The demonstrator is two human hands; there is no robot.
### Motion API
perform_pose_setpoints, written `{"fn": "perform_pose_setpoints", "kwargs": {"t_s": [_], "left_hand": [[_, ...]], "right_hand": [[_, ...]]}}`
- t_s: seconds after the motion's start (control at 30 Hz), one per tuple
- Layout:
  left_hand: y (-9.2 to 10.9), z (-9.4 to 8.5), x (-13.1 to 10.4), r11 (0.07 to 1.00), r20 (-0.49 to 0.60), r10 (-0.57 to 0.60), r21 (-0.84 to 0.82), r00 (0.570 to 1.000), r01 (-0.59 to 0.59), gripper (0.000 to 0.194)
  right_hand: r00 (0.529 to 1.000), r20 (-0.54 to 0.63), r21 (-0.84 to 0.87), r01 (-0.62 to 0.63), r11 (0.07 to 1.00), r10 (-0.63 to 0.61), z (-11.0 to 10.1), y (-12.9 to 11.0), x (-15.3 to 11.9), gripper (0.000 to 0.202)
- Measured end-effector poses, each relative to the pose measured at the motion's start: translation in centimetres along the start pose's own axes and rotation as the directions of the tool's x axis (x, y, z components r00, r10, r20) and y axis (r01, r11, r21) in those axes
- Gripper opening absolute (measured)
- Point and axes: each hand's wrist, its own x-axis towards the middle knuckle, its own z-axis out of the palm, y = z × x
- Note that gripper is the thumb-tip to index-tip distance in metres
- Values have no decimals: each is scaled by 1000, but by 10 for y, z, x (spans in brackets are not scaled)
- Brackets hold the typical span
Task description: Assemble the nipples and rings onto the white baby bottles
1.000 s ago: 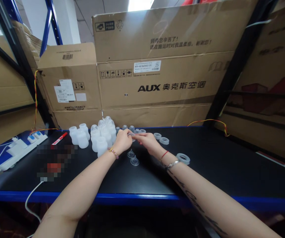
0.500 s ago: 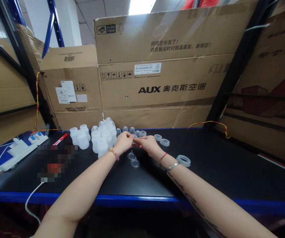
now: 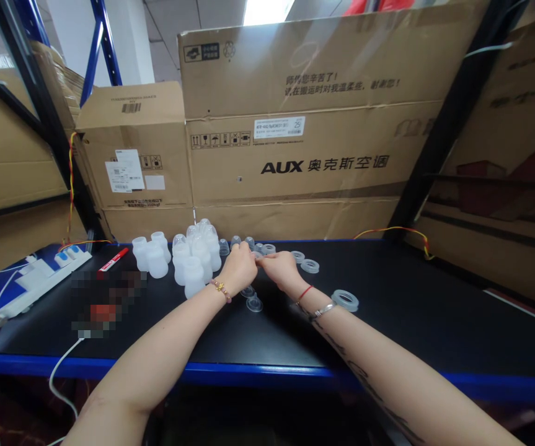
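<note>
My left hand (image 3: 240, 267) and my right hand (image 3: 279, 267) meet above the middle of the black table, both with fingers closed. Between their fingertips is a small translucent piece (image 3: 258, 259), mostly hidden. Just below my left hand a clear nipple (image 3: 255, 303) lies flat, with another (image 3: 247, 291) partly covered by the hand. Clear dome caps (image 3: 236, 241) stand behind my hands. Translucent rings lie to the right, one pair (image 3: 310, 266) near my right hand and a larger stack (image 3: 345, 300) beside my right wrist.
Frosted bottles (image 3: 194, 277) crowd left of my hands, with several more (image 3: 157, 260) farther left. A red marker (image 3: 113, 261) and a white power strip (image 3: 44, 282) lie at the left. A large cardboard panel (image 3: 323, 204) closes off the back.
My left hand has shifted slightly right and turned, now covering part of the rear nipple. My right hand has barely moved, and the view has shifted a little.
</note>
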Motion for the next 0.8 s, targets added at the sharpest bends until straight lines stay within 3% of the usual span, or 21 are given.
{"fn": "perform_pose_setpoints", "kwargs": {"t_s": [0.2,0.4,0.6,0.7,0.8], "left_hand": [[-12,-7,5,1000,56,8,-27,998,-7,22],[-14,-10,5,978,158,195,37,968,-204,26],[-8,-21,5,991,169,108,-93,980,-93,23],[-6,-23,6,989,217,85,-139,973,-56,24],[-4,-22,5,991,210,83,-119,974,-58,26]], "right_hand": [[992,109,39,-69,997,64,-5,-8,-2,21],[984,150,11,-98,995,96,-8,-13,-6,11],[969,170,225,-215,951,179,-20,-32,-12,11],[946,215,208,-288,935,244,-26,-39,-15,12],[948,211,158,-272,949,237,-28,-40,-16,12]]}}
